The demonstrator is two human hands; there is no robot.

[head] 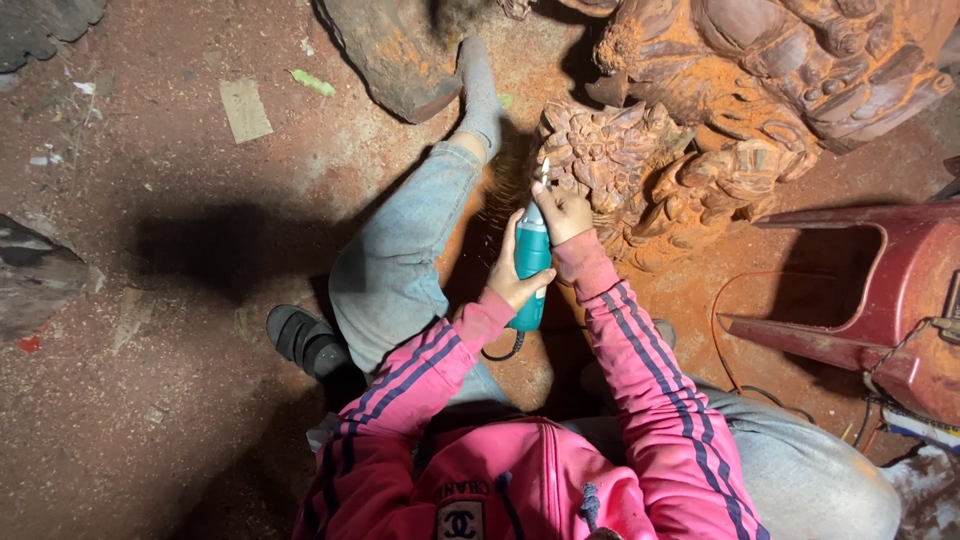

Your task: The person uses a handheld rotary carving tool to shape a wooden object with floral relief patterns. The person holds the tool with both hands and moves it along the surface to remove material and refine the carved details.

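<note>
Both hands grip teal rotary tool against wood carving.

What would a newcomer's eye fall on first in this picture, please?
Probably the teal power tool at the centre, gripped by the left hand and steadied near its tip by the right hand. Its tip meets the big orange-dusted wood carving at upper right. A red plastic chair lies at the right edge.
</note>
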